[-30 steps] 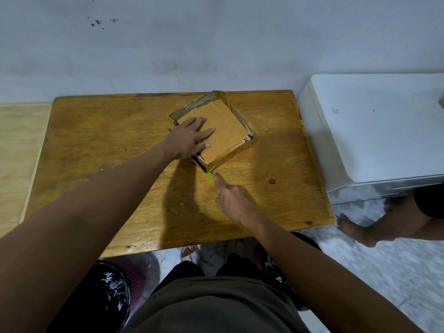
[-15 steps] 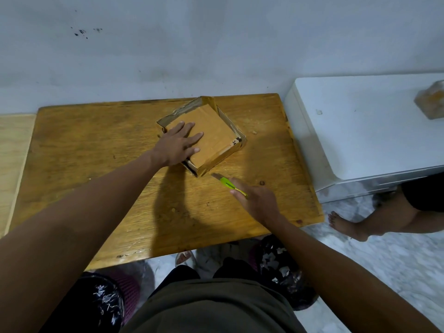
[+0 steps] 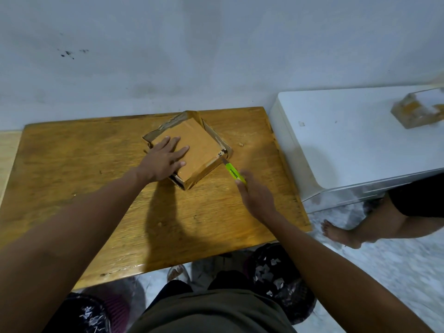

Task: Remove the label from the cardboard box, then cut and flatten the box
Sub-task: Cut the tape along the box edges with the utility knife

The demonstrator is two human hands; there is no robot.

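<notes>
On the wooden table, toward its far edge, sits the cardboard box. We press our left hand flat and open on its top, while our right hand grips a green utility knife, blade touching the box's right corner.

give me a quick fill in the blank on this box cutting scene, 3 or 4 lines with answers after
1. The left hand lies flat on top of the cardboard ____.
2. The right hand holds a cutter whose handle is bright ____.
3. The cutter's blade tip meets the box at its ____ corner, by the printed number.
4. The box rests on a ____ table.

Missing words: box; green; right; wooden
</notes>
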